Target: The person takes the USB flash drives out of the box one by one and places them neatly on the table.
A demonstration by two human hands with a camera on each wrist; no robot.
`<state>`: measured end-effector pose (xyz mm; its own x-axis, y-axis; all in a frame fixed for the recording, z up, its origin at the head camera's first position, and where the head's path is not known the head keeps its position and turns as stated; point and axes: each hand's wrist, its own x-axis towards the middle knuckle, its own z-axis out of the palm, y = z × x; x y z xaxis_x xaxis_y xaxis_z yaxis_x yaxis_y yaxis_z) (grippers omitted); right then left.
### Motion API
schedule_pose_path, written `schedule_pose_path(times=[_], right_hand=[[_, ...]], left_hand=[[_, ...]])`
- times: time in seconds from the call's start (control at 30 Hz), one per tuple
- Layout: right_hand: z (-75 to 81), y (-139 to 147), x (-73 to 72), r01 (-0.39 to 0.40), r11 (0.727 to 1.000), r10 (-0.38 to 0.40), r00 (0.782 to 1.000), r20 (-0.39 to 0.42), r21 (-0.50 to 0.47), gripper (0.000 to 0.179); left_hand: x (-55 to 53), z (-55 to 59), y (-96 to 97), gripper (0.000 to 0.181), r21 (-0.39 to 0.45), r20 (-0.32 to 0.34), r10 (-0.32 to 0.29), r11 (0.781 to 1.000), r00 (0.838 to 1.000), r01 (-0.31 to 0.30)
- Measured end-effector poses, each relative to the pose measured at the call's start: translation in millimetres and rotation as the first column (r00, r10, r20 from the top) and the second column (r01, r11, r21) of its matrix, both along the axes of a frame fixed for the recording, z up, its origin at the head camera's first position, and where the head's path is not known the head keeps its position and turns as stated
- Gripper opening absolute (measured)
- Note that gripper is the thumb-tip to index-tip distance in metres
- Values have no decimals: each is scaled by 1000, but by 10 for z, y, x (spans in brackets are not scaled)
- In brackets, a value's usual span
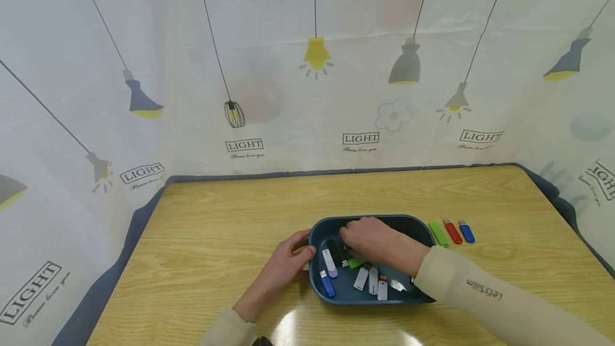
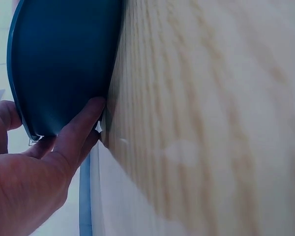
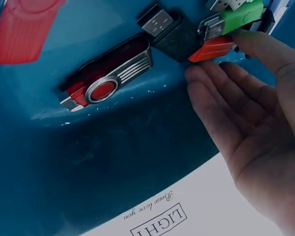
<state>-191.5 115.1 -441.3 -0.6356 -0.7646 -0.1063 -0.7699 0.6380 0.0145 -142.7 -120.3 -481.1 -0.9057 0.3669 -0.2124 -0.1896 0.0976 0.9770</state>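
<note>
The right hand (image 1: 377, 236) seems to be picking from the blue tray (image 1: 367, 302), its fingers narrowly pinching an orange-red stick (image 3: 210, 49) beside a green stick (image 3: 242, 17). Lifting it seems to be needing a careful grip. The left hand (image 1: 282, 261) is holding the tray's left side. White sticks (image 1: 361, 278) and a blue stick (image 1: 327, 284) are lying inside, near; three sticks (image 1: 453, 232) are lying outside, right.

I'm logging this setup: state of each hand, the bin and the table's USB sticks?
Bin, upright, holding USB sticks
Left hand, resting against bin
Right hand, pinching red-orange stick
Green table stick, connector not visible
Red table stick, connector exposed
Blue table stick, connector exposed
</note>
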Motion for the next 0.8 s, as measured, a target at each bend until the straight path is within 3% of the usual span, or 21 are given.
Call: schedule_pose_path(times=[0.43,0.8], right_hand=[[16,3,22,43,999,-42,997,70,-16,19],[14,-9,69,63,998,-62,997,44,-8,22]], left_hand=[[7,9,-2,54,8,4,-2,1000,1000,2],[-4,-4,-3,55,1,14,-5,1000,1000,5]])
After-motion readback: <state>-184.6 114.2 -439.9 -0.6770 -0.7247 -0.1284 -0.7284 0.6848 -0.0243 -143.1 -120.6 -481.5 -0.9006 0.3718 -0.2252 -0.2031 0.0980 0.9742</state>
